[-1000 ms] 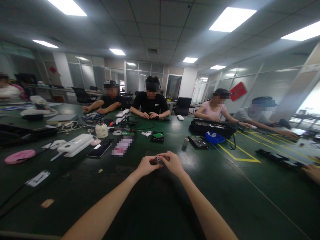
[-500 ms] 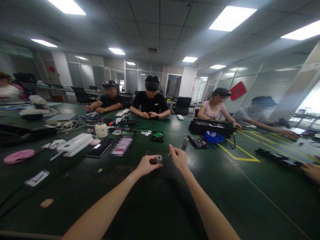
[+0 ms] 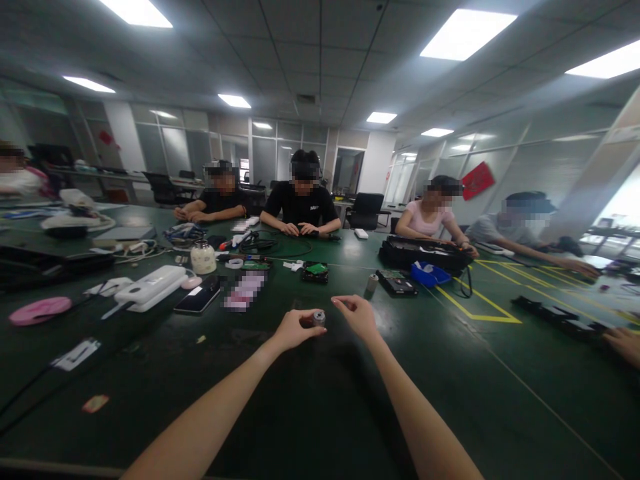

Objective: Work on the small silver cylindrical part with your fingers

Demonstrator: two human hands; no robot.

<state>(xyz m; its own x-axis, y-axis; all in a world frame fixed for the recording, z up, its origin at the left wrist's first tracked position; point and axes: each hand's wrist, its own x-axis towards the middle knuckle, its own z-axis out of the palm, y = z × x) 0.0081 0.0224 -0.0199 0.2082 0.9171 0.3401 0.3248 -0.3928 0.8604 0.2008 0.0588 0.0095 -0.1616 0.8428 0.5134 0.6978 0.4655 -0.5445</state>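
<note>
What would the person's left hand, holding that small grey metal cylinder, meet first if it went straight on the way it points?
Probably the person's bare right hand, across a small gap. The left hand points roughly toward it with the cylinder in its grip, though depth is unclear.

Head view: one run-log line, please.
left hand holds metal cylinder | right hand apart from it | second cylinder beside hard drive

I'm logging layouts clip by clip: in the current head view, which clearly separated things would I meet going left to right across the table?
Pink flat object, white oblong device, cream container, left hand holding a metal cylinder, right hand, blue tray.
</note>
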